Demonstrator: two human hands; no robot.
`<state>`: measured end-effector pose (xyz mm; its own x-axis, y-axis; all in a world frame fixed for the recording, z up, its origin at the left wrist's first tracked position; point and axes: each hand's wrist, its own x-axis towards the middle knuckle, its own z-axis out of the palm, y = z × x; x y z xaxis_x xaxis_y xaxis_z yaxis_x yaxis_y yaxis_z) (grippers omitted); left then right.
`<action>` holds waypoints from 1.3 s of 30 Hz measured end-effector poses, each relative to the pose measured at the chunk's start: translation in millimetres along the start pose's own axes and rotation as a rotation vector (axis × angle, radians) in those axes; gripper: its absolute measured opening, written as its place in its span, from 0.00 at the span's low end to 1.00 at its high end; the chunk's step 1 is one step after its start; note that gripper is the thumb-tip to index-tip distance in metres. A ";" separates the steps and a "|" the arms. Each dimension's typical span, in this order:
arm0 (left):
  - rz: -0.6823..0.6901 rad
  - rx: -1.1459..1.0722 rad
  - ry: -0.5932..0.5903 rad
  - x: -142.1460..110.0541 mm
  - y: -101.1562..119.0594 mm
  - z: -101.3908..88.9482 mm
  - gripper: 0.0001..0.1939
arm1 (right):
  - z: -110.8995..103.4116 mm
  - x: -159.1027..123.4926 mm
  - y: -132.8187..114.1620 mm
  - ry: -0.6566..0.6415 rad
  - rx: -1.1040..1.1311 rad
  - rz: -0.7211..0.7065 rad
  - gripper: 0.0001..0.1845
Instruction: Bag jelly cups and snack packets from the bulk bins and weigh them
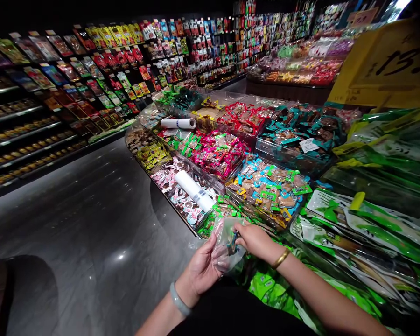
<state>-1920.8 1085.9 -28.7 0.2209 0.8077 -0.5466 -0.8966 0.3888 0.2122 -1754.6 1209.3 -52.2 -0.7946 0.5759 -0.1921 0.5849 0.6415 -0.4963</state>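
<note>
My left hand point(203, 267), with a pale bangle at its wrist, is closed on the side of a clear plastic bag point(222, 254). My right hand point(255, 239), below a gold bangle, has its fingers bent in at the bag's upper right part. At those fingertips a small dark snack packet point(235, 241) shows, partly hidden by fingers and film. Behind the bag lie green-wrapped snack packets point(217, 214) in a bin. A white roll of plastic bags point(195, 191) rests on pink-and-white packets to the left.
Clear-walled bins hold blue point(269, 186), pink point(219, 151) and teal point(297, 128) packets. Another bag roll point(178, 123) lies farther back. Large green-and-white packages point(364, 224) and a yellow price sign point(385, 70) stand at right. Grey floor point(101, 233) and stocked wall shelves point(28, 126) are at left.
</note>
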 end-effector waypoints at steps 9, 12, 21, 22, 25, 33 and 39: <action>0.172 -0.142 -0.052 -13.8 20.7 6.4 0.12 | -10.1 -14.2 19.1 0.008 0.203 -0.305 0.25; 0.173 -0.148 -0.040 -15.5 24.8 7.0 0.12 | -24.8 -17.7 25.6 0.114 0.121 -0.330 0.09; 0.086 -0.068 -0.105 -4.2 9.4 1.5 0.21 | -52.9 0.4 52.0 0.186 0.206 -0.044 0.25; 0.063 -0.066 -0.111 -2.5 6.7 1.0 0.21 | -51.6 10.3 58.6 0.228 0.150 0.034 0.23; 0.028 -0.053 -0.121 1.2 2.0 1.8 0.23 | -48.0 47.8 78.1 0.348 -0.057 0.164 0.13; 0.037 0.001 -0.143 1.3 1.9 5.8 0.27 | -39.4 119.5 99.6 0.328 -0.123 0.186 0.21; 0.037 0.021 -0.137 2.1 4.6 4.0 0.30 | -48.1 119.6 105.2 0.486 -0.014 0.348 0.16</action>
<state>-1922.9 1091.2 -25.6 0.2393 0.8743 -0.4223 -0.8970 0.3655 0.2484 -1780.3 1370.1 -86.6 -0.3927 0.9170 0.0693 0.8021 0.3784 -0.4620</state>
